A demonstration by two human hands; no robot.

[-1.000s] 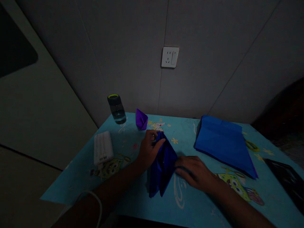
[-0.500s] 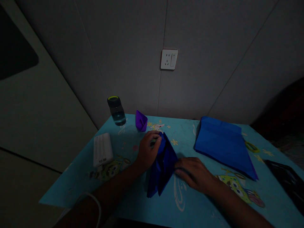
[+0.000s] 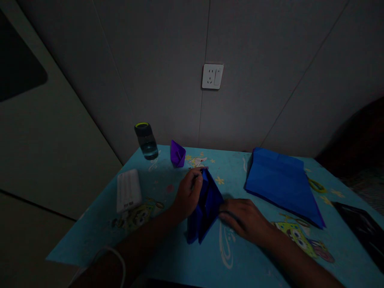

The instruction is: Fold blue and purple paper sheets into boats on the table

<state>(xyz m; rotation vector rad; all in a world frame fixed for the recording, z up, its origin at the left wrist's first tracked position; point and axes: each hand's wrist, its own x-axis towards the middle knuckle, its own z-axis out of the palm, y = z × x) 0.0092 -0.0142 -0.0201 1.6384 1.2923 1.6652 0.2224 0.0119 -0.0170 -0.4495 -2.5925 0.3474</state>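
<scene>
A dark blue folded paper (image 3: pixel 207 208), shaped like a boat with an opening along its middle, stands on the table in front of me. My left hand (image 3: pixel 189 191) pinches its far upper end, thumb on the near side and fingers curled over. At the paper's right corner, my right hand (image 3: pixel 244 219) grips the edge with bent fingers, its fingertips partly hidden behind the fold. Farther back sits a small purple paper boat (image 3: pixel 178 155).
A water bottle (image 3: pixel 146 142) stands at the back left, with a white power bank (image 3: pixel 128 191) nearer me. Blue paper sheets (image 3: pixel 277 182) lie to the right, partly over yellow-green scissors (image 3: pixel 317 185). A dark flat device (image 3: pixel 361 228) rests at the right edge.
The near end of the blue folded paper has lifted slightly and its opening looks a little wider. Both hands keep their places on it; the view has shifted slightly.
</scene>
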